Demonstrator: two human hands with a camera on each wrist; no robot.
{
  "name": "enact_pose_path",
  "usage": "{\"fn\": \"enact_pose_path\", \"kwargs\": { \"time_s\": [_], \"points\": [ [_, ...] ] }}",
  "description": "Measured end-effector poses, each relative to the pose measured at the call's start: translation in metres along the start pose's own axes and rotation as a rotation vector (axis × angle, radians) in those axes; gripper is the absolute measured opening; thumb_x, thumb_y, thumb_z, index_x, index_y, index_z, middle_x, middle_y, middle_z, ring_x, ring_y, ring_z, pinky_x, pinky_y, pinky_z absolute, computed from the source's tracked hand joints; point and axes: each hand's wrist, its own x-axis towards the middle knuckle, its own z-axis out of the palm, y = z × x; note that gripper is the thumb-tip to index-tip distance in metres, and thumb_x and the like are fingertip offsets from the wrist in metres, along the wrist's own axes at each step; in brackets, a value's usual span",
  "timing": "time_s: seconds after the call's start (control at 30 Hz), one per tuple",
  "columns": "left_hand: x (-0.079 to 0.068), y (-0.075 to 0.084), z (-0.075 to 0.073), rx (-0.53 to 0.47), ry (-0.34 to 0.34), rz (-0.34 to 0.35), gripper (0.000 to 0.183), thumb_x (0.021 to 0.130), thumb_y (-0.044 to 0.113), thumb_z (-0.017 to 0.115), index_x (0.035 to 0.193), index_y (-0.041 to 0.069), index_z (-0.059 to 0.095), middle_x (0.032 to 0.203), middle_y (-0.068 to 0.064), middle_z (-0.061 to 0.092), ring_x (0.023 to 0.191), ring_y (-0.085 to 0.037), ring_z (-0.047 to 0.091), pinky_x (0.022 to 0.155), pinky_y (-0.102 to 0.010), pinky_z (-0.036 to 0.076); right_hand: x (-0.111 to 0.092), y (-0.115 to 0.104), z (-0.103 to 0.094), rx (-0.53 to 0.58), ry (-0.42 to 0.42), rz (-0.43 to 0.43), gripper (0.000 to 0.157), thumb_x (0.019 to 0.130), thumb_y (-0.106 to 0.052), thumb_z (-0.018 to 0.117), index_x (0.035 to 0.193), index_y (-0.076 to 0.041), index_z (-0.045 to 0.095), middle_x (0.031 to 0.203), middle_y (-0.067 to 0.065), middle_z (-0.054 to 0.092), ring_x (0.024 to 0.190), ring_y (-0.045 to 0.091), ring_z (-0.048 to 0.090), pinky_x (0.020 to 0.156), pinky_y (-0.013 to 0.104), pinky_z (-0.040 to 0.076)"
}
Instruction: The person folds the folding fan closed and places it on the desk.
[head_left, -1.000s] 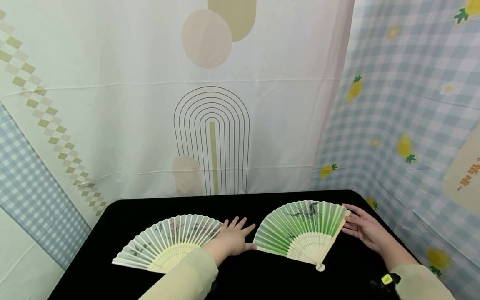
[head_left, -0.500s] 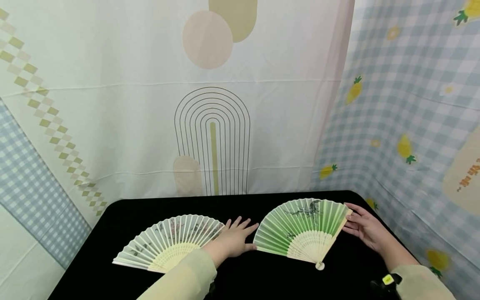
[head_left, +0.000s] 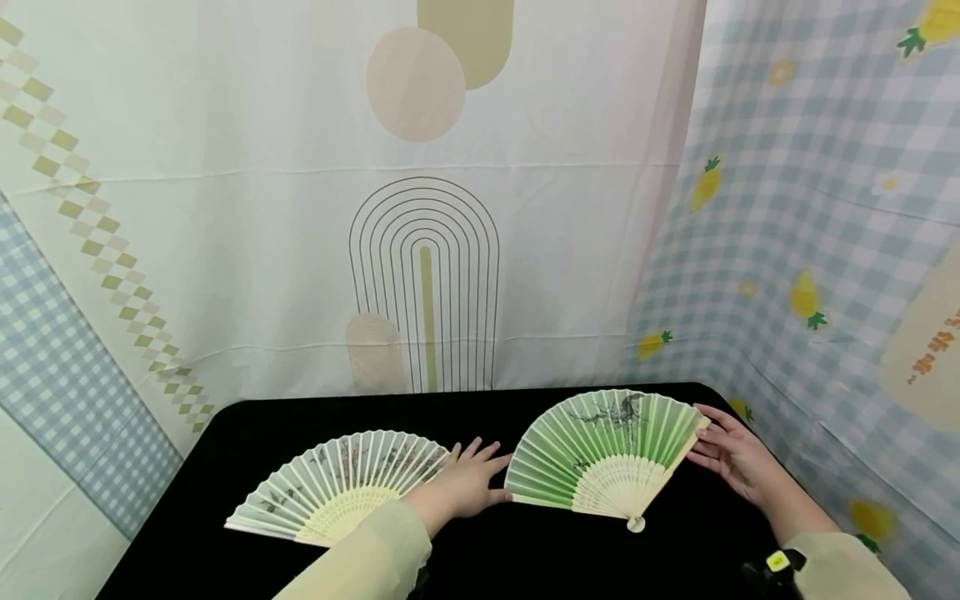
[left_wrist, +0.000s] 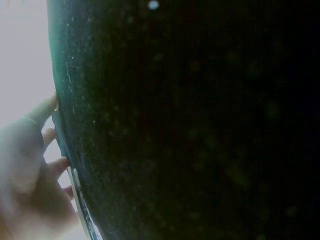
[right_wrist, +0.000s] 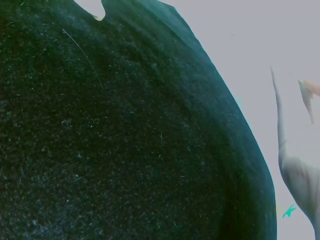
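Observation:
A green folding fan (head_left: 617,446) with dark ink painting is spread out on the right. My right hand (head_left: 738,458) pinches the outer end of its right guard stick, a fingertip in front of the stick and others behind. Fingers spread and straight, my left hand (head_left: 467,483) lies between the two fans, its thumb tip at the green fan's lower left corner. The white folding fan (head_left: 352,479), painted with flowers, lies spread on the left; my left hand and sleeve cover its right part. In the left wrist view, fan edges (left_wrist: 82,205) show below the fingers.
Both fans are over a black-covered table (head_left: 525,567) with rounded far corners. A pale patterned curtain (head_left: 570,250) hangs behind it, and a blue checked cloth (head_left: 765,208) with pineapples hangs along the right side.
The green fan has shifted slightly up and away, its pivot end moving a little left, with my right hand still at its edge. My left hand and the white fan stay nearly in place.

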Motion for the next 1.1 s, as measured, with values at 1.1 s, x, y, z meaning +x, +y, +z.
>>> {"fn": "enact_pose_path", "kwargs": {
  "time_s": [1.1],
  "points": [
    [-0.0056, -0.0032, -0.0039, -0.191, 0.085, 0.024, 0.066, 0.096, 0.042, 0.064, 0.155, 0.031, 0.035, 0.145, 0.004, 0.053, 0.143, -0.028, 0.036, 0.119, -0.056, 0.02, -0.0065, -0.0062, 0.008, 0.103, -0.019, -0.109, 0.049, 0.107, 0.004, 0.031, 0.132, -0.025, 0.06, 0.115, 0.005, 0.064, 0.104, 0.024, 0.068, 0.087, 0.039, 0.058]
  ]
}}
